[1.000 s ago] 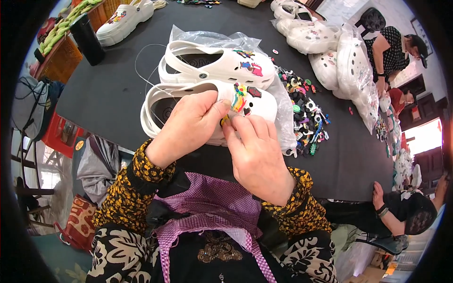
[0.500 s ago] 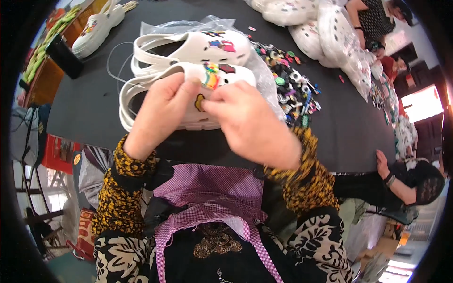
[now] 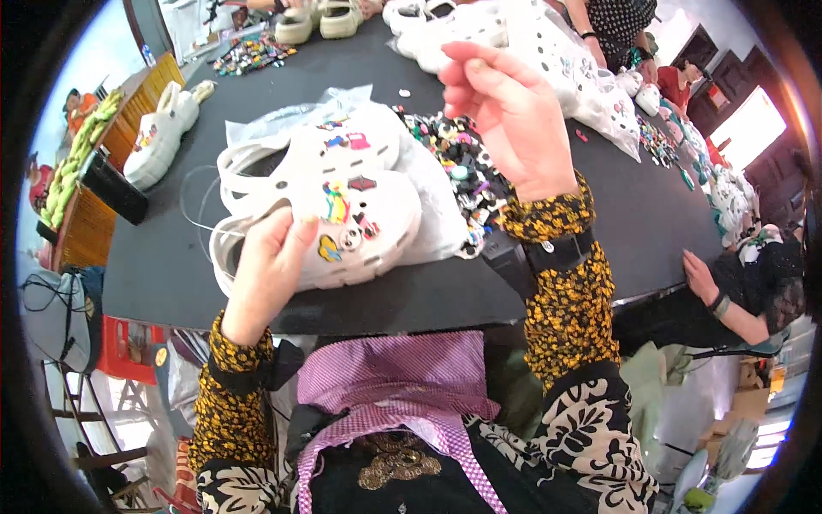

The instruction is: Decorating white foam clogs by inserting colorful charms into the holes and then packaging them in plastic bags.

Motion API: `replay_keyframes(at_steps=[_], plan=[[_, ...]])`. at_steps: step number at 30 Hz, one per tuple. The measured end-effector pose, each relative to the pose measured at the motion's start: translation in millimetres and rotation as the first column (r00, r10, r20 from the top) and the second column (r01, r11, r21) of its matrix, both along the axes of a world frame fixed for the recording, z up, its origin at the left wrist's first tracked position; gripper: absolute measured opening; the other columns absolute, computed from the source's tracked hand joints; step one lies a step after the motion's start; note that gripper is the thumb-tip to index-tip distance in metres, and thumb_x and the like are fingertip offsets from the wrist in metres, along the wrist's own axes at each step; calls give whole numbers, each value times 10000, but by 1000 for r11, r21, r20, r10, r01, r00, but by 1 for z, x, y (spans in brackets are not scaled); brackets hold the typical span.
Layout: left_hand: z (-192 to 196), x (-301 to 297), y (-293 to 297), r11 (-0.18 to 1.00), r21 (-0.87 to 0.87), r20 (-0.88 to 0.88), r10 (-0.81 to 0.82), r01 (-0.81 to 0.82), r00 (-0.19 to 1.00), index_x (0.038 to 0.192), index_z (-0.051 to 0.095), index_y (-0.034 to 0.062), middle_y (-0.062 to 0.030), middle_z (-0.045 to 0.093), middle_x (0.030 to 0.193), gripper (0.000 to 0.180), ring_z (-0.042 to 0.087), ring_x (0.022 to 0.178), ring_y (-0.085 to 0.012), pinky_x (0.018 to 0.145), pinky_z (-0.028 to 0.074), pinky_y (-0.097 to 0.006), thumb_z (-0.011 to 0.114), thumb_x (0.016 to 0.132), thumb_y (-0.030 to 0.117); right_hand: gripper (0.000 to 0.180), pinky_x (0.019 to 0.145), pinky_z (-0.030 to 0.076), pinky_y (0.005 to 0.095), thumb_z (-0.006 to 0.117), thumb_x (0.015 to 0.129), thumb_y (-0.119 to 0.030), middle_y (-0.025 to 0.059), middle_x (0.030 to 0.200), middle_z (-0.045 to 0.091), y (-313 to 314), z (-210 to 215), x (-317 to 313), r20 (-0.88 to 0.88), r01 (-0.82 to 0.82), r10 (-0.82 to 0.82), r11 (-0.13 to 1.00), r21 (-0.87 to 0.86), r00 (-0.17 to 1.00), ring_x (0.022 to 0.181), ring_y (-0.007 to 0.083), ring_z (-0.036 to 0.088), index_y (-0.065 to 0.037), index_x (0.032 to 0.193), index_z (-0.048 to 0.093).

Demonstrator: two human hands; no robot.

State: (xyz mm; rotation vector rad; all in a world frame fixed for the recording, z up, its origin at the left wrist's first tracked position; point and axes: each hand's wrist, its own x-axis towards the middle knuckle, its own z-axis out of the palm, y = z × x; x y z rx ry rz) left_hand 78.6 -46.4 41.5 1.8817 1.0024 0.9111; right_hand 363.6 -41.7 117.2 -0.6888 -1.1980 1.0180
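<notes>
Two white clogs lie side by side on clear plastic. The near clog carries several colourful charms, among them a panda-like charm and a yellow-and-blue flip-flop charm. My left hand is closed on its near side by the opening, thumb on top. More charms decorate the far clog, partly hidden behind the near one. Raised to the right of the clogs, above the table, my right hand has loosely bent fingers that stand apart, and nothing shows in them.
A heap of small mixed charms lies right of the clogs. Bagged white clogs fill the far right. At the left stand another white clog and a black box. A co-worker's hand rests at the right table edge.
My right hand has left the near clog and risen to the right. A panda-like charm and a red-and-black one now show on that clog. My left hand still holds it.
</notes>
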Motion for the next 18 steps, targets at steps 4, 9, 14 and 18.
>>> replay_keyframes(at_steps=[4, 9, 14, 18], plan=[[7, -14, 5, 994, 112, -215, 31, -7, 976, 894, 583, -47, -6, 540, 739, 249, 453, 727, -82, 657, 408, -263, 546, 972, 186, 257, 721, 510, 296, 535, 961, -76, 92, 933, 669, -3, -1, 9, -39, 43, -41, 998, 39, 998, 765, 146, 616, 35, 1171, 633], [9, -34, 13, 968, 248, -241, 96, -34, 966, 721, 458, -43, -128, 424, 612, 337, 387, 582, -167, 537, 352, -334, 597, 930, 182, 211, 659, 506, 255, 555, 941, -72, 73, 872, 680, 7, -10, 14, -109, 89, -83, 995, 54, 991, 717, 114, 622, 17, 1088, 678], [31, -54, 12, 978, 174, -341, 166, -112, 925, 868, 575, -53, -17, 533, 728, 223, 471, 723, -81, 637, 418, -271, 556, 949, 154, 215, 646, 503, 245, 550, 943, -69, 69, 859, 673, 15, -10, 17, -164, 125, -115, 991, 49, 980, 701, 110, 611, 23, 1092, 674], [39, -50, 12, 962, 227, -202, 199, -152, 959, 789, 511, -49, -118, 486, 634, 263, 405, 621, -109, 555, 387, -299, 601, 930, 155, 216, 648, 502, 241, 547, 941, -67, 67, 857, 671, 21, -13, 24, -187, 135, -119, 988, 74, 975, 702, 107, 609, 20, 1091, 676]])
